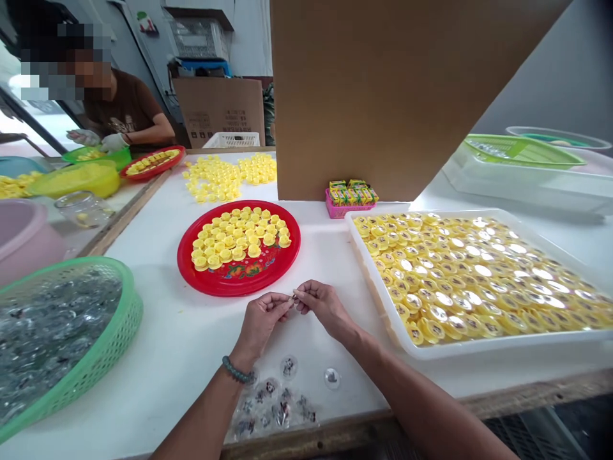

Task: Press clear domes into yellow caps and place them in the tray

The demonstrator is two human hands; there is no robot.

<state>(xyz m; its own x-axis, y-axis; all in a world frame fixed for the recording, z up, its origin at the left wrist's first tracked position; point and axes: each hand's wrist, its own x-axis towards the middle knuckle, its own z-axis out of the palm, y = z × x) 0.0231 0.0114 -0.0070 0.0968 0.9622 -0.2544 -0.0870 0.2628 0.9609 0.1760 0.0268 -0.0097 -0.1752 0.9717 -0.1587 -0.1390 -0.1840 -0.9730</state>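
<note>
My left hand (262,319) and my right hand (322,308) meet above the white table, both with fingertips pinched together. Between them is a tiny dark sliver (293,298), too small to name. Just beyond my hands lies a red round tray (282,268) with rows of small yellow cup-shaped pieces (230,239). Below my hands, near the table's edge, several clear round discs with printed figures (282,409) lie in a loose pile. One clear disc (332,378) sits apart, beside my right forearm.
At right stands a white tray (383,306) full of yellow pieces topped with shiny printed discs. A green basket (129,300) of clear discs is at left. A pink basket (338,209) of small packets stands by a cardboard sheet (364,96). A gloved co-worker (134,105) sits far left.
</note>
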